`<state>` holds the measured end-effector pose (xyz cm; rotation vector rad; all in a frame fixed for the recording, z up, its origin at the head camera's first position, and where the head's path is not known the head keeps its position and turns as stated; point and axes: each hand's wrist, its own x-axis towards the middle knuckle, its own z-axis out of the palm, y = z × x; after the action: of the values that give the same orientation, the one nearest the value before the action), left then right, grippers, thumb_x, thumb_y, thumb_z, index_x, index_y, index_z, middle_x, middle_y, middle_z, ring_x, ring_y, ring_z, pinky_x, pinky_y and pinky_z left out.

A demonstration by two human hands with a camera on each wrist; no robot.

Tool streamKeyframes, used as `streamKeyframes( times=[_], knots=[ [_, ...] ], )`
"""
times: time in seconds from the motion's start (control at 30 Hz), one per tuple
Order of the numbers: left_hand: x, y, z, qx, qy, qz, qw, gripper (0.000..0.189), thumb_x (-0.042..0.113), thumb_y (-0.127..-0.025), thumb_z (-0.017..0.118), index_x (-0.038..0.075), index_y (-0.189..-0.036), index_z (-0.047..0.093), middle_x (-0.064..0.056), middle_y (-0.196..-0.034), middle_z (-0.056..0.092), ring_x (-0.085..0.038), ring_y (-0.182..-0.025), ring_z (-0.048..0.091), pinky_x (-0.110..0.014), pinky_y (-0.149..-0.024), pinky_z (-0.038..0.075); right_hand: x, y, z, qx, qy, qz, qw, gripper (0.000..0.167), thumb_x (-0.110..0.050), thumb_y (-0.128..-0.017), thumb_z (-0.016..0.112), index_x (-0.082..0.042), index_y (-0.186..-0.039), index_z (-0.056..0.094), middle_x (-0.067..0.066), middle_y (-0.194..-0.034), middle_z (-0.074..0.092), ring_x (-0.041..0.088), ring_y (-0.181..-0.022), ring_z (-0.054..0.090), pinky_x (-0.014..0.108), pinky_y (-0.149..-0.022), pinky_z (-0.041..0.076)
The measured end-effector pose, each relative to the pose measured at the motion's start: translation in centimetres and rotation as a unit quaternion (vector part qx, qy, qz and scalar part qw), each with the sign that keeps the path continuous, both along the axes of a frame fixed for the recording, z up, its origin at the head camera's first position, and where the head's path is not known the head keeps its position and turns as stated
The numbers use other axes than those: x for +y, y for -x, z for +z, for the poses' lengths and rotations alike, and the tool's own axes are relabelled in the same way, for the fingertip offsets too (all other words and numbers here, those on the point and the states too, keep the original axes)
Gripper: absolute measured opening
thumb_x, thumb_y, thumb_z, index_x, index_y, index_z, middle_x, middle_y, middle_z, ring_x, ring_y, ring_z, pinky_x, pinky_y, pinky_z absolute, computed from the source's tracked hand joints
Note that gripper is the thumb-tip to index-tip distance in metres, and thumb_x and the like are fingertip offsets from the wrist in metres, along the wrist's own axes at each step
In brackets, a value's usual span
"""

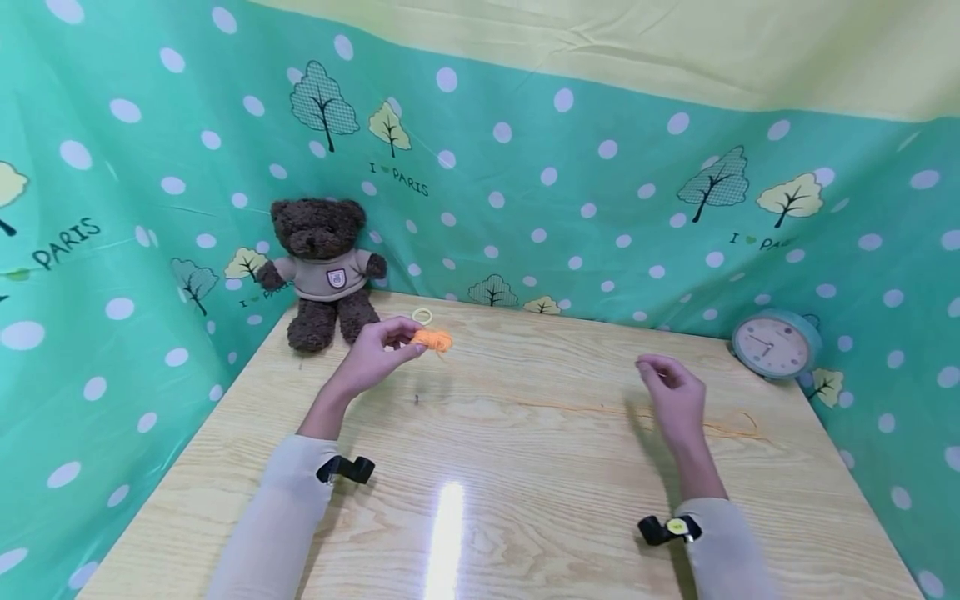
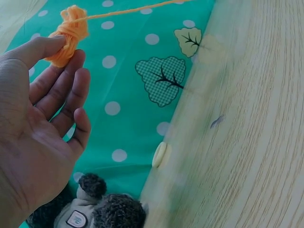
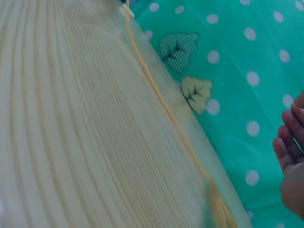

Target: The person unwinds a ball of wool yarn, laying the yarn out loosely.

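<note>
Between thumb and fingertips, my left hand (image 1: 378, 354) pinches a small wound bundle of orange yarn (image 1: 432, 339) above the table. In the left wrist view the bundle (image 2: 69, 35) is wrapped round its middle, and one strand (image 2: 135, 10) leads off to the upper right. The loose yarn (image 1: 570, 407) trails across the table to the right, passing below my right hand (image 1: 677, 400). That hand hovers with loosely bent fingers and no visible thing in them. Only part of its fingers (image 3: 289, 142) shows in the right wrist view, apart from the yarn strand (image 3: 164, 104).
A pale yellow ring (image 1: 422, 317) lies on the wooden table (image 1: 525, 517) behind my left hand. The dark brown teddy bear (image 1: 318, 271) sits at the back left, and a round clock (image 1: 776, 344) stands at the back right. A green dotted curtain (image 1: 525, 208) surrounds the table.
</note>
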<state>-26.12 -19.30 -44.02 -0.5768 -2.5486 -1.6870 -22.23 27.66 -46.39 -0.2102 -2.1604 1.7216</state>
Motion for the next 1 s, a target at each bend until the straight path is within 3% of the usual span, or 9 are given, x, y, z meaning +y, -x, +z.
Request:
streamKeyframes(
  times=[0.17, 0.5, 0.77, 1.0],
  knots=[
    [0.2, 0.1, 0.0, -0.007, -0.004, -0.004, 1.0000, 0.028, 0.019, -0.097, 0.074, 0.005, -0.121, 0.070, -0.014, -0.109, 0.070, -0.021, -0.087, 0.062, -0.025, -0.070, 0.051, -3.2, 0.8, -0.6, 0.023, 0.000, 0.063, 0.9978, 0.029, -0.018, -0.100, 0.070, 0.005, -0.117, 0.071, -0.016, -0.100, 0.074, 0.000, -0.099, 0.067, 0.010, -0.087, 0.054],
    [0.4, 0.4, 0.1, 0.011, 0.014, -0.001, 0.9998, 0.029, 0.019, -0.097, 0.073, 0.005, -0.122, 0.070, -0.011, -0.107, 0.072, -0.018, -0.090, 0.063, -0.029, -0.078, 0.054, -8.5, 1.8, -0.4, 0.032, 0.025, 0.139, 0.9894, 0.023, -0.013, -0.098, 0.071, 0.004, -0.114, 0.072, -0.010, -0.101, 0.074, 0.004, -0.099, 0.069, 0.016, -0.089, 0.057],
    [0.6, 0.4, 0.0, 0.003, 0.008, -0.005, 0.9999, 0.028, 0.019, -0.097, 0.074, 0.006, -0.122, 0.070, -0.011, -0.108, 0.071, -0.019, -0.091, 0.064, -0.027, -0.077, 0.054, -12.7, 2.3, -1.2, 0.018, 0.018, 0.190, 0.9815, 0.024, -0.013, -0.098, 0.072, 0.004, -0.115, 0.072, 0.008, -0.110, 0.075, 0.008, -0.097, 0.068, 0.017, -0.084, 0.056],
    [0.6, 0.3, -0.4, -0.006, -0.012, 0.001, 0.9999, 0.028, 0.016, -0.097, 0.073, 0.003, -0.122, 0.070, -0.016, -0.110, 0.070, -0.013, -0.089, 0.064, -0.023, -0.074, 0.053, -15.7, 2.2, -1.9, 0.001, 0.029, 0.226, 0.9737, 0.021, -0.013, -0.096, 0.074, 0.000, -0.112, 0.074, 0.007, -0.109, 0.074, 0.009, -0.097, 0.068, 0.018, -0.083, 0.056]
  ],
)
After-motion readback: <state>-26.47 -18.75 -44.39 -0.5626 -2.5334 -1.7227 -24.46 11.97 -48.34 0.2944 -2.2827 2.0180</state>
